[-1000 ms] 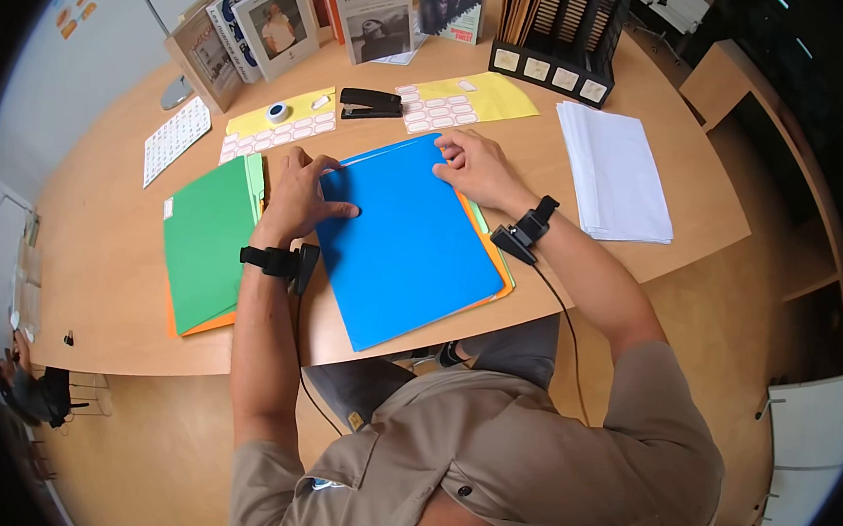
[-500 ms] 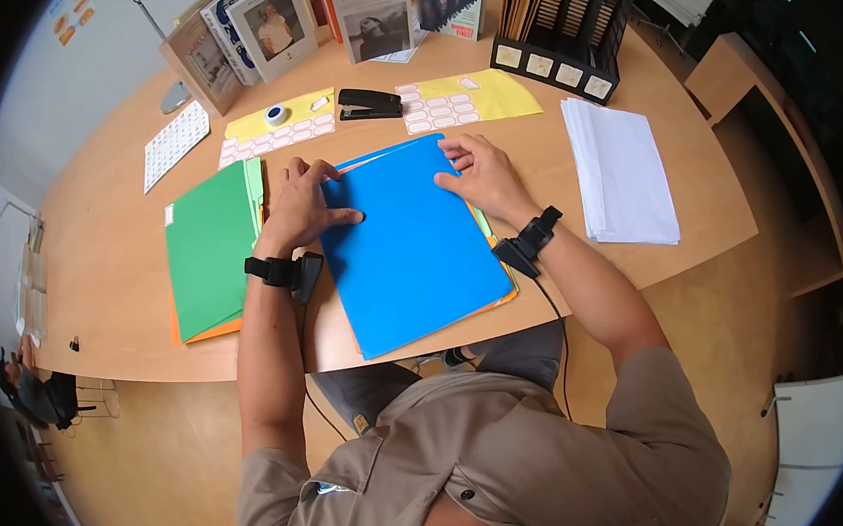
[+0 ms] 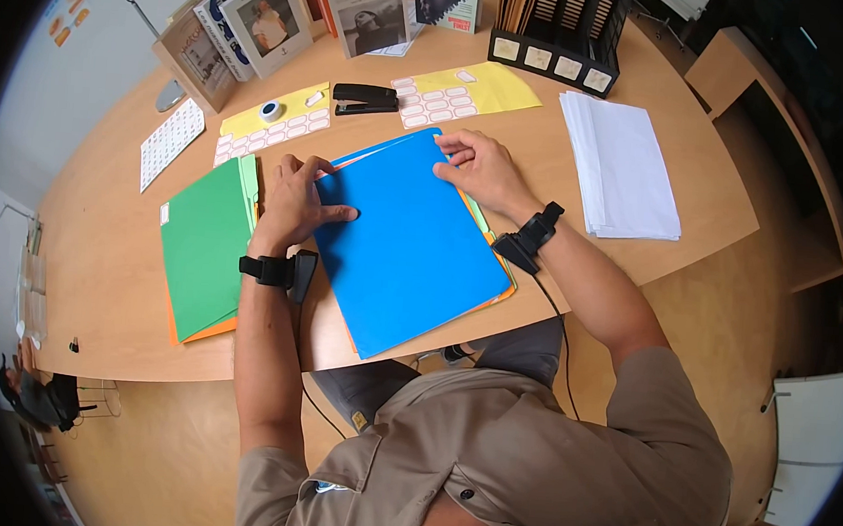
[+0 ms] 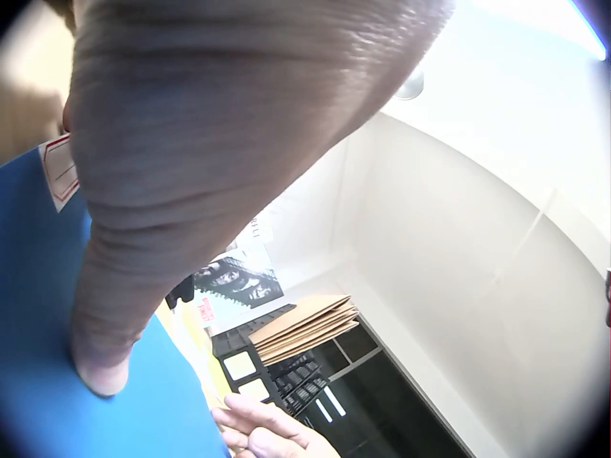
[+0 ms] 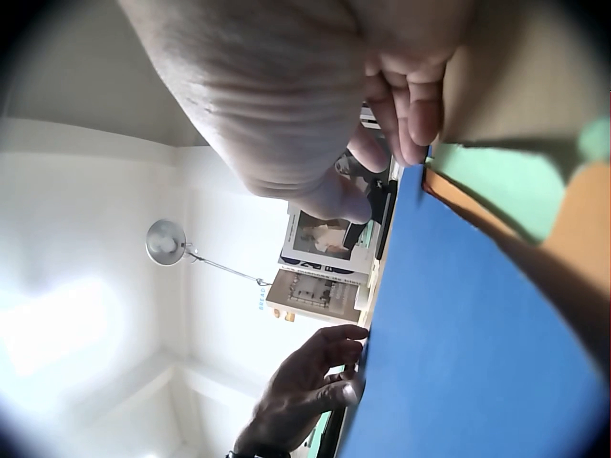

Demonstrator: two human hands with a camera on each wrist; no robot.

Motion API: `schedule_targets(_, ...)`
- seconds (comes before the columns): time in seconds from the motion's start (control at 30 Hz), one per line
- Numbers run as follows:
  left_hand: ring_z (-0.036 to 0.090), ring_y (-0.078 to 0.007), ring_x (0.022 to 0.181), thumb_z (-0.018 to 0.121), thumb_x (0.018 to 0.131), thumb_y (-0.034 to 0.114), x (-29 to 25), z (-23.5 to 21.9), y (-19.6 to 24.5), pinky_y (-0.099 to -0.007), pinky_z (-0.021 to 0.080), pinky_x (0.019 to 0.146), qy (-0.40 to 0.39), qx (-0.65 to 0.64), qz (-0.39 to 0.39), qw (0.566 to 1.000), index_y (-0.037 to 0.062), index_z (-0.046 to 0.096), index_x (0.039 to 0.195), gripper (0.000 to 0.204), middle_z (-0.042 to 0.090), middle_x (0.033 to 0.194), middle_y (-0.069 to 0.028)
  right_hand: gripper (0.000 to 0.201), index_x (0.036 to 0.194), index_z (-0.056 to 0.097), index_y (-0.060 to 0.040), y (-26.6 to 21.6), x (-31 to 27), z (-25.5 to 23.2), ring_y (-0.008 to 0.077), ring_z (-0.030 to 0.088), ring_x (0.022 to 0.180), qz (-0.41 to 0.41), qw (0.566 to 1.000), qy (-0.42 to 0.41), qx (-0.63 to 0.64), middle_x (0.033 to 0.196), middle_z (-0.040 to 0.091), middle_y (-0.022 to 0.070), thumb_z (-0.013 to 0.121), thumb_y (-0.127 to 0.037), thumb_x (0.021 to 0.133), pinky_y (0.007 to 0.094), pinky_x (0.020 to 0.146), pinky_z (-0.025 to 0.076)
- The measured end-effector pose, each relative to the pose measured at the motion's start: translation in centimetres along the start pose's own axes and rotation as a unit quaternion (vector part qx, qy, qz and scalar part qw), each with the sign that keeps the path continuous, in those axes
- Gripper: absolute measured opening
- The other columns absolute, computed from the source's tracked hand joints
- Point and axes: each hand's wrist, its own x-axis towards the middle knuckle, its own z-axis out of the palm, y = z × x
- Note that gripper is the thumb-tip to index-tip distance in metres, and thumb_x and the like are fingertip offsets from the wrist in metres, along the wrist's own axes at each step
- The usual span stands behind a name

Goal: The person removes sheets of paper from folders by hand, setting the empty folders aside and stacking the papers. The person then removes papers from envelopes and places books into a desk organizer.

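Observation:
A blue folder [image 3: 412, 253] lies on top of a small stack, where orange and light green folder edges show along the right side. My left hand [image 3: 294, 200] rests at its left side, the thumb [image 4: 103, 367] pressing the blue cover. Beside that thumb, a red-bordered label [image 4: 61, 174] shows on blue. At the far right corner, my right hand [image 3: 486, 175] touches the edge with its fingertips [image 5: 412, 151]; the thumb [image 5: 355, 205] stands apart from the cover. Left of my left hand lies a green folder [image 3: 203, 238] over orange.
Behind the stack are a black stapler [image 3: 365, 100], red-bordered label sheets [image 3: 439, 105] on yellow envelopes [image 3: 507, 88] and a small white round item [image 3: 272, 111]. White paper [image 3: 623, 170] lies to the right. Standing books [image 3: 366, 10] and a black file rack [image 3: 553, 62] line the back.
Both hands keep nearly the same places on the blue folder. Its near end has swung slightly to the right, and more shows beneath its far left edge.

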Motion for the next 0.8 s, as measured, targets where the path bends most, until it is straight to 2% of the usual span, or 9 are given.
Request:
schedule_targets(0.1, 0.059, -0.0310, 0.119, 0.104, 0.064, 0.036, 0.0, -0.1, 0.1, -0.0453, 0.053, 0.107, 0.004, 0.001, 0.002, 1.000, 0.0146, 0.067, 0.128, 0.076, 0.054, 0.123, -0.0120, 0.047, 0.134, 0.072, 0.0014, -0.1, 0.0, 0.0, 0.0131, 0.066, 0.099, 0.001, 1.000, -0.002, 0.009, 0.116, 0.075, 0.0096, 0.084, -0.015, 0.091, 0.0299, 0.091, 0.058)
schedule_targets(0.3, 0.058, -0.0305, 0.113, 0.105, 0.063, 0.035, 0.0, 0.1, -0.6, -0.0443, 0.053, 0.104, 0.000, -0.037, 0.005, 0.999, 0.0088, 0.062, 0.120, 0.076, 0.052, 0.120, -0.0111, 0.045, 0.133, 0.072, 0.0021, 0.0, 0.1, 0.1, 0.0113, 0.065, 0.095, 0.005, 1.000, -0.006, 0.018, 0.113, 0.075, 0.0080, 0.083, -0.014, 0.093, 0.0283, 0.088, 0.058)
schedule_targets(0.5, 0.057, -0.0329, 0.110, 0.101, 0.070, 0.028, -0.2, -0.1, -0.1, -0.0457, 0.052, 0.099, 0.011, 0.021, 0.025, 0.999, 0.0069, 0.059, 0.118, 0.067, 0.053, 0.117, -0.0123, 0.045, 0.134, 0.070, 0.0030, 0.0, 0.1, 0.1, 0.0101, 0.065, 0.092, 0.006, 0.999, -0.015, 0.039, 0.109, 0.073, 0.0067, 0.082, -0.013, 0.094, 0.0268, 0.084, 0.058)
schedule_targets(0.6, 0.057, -0.0359, 0.114, 0.097, 0.074, 0.020, -0.4, -0.6, 1.2, -0.0469, 0.052, 0.101, -0.014, 0.056, 0.019, 0.998, 0.0059, 0.059, 0.120, 0.061, 0.059, 0.120, -0.0151, 0.041, 0.132, 0.071, 0.0028, 0.0, 0.1, 0.0, 0.0104, 0.065, 0.092, 0.000, 0.998, -0.021, 0.051, 0.110, 0.073, 0.0068, 0.080, -0.012, 0.095, 0.0267, 0.084, 0.058)
schedule_targets(0.67, 0.058, -0.0390, 0.117, 0.091, 0.079, 0.014, -0.6, -0.6, 1.4, -0.0477, 0.051, 0.104, -0.003, 0.026, 0.050, 0.998, 0.0051, 0.061, 0.126, 0.057, 0.065, 0.125, -0.0178, 0.037, 0.130, 0.073, 0.0023, 0.1, 0.0, 0.1, 0.0108, 0.066, 0.092, -0.005, 0.998, -0.026, 0.057, 0.111, 0.072, 0.0071, 0.080, -0.011, 0.096, 0.0271, 0.084, 0.058)
schedule_targets(0.7, 0.058, -0.0390, 0.117, 0.091, 0.079, 0.014, -0.6, -0.5, 1.4, -0.0477, 0.051, 0.104, -0.003, 0.026, 0.050, 0.998, 0.0051, 0.061, 0.126, 0.057, 0.065, 0.125, -0.0178, 0.032, 0.126, 0.075, 0.0013, 0.2, -0.1, 0.2, 0.0113, 0.066, 0.093, -0.029, 0.998, -0.013, 0.046, 0.114, 0.071, 0.0074, 0.079, -0.011, 0.097, 0.0276, 0.084, 0.058)
schedule_targets(0.77, 0.061, -0.0384, 0.120, 0.084, 0.086, 0.009, -0.6, -0.2, 1.3, -0.0474, 0.051, 0.105, 0.005, -0.028, 0.060, 0.998, 0.0045, 0.060, 0.132, 0.053, 0.067, 0.129, -0.0194, 0.027, 0.122, 0.077, 0.0004, 0.3, -0.1, 0.3, 0.0119, 0.067, 0.094, -0.054, 0.998, 0.000, 0.034, 0.116, 0.070, 0.0078, 0.078, -0.011, 0.098, 0.0281, 0.085, 0.058)
schedule_targets(0.8, 0.061, -0.0384, 0.120, 0.084, 0.086, 0.009, -0.3, 0.4, 0.3, -0.0474, 0.051, 0.105, 0.005, -0.027, 0.061, 0.998, 0.0045, 0.060, 0.132, 0.053, 0.067, 0.129, -0.0194, 0.022, 0.119, 0.078, 0.0000, 0.0, -0.2, 0.2, 0.0128, 0.068, 0.095, -0.047, 0.996, -0.011, 0.077, 0.118, 0.070, 0.0082, 0.077, -0.011, 0.099, 0.0289, 0.087, 0.058)
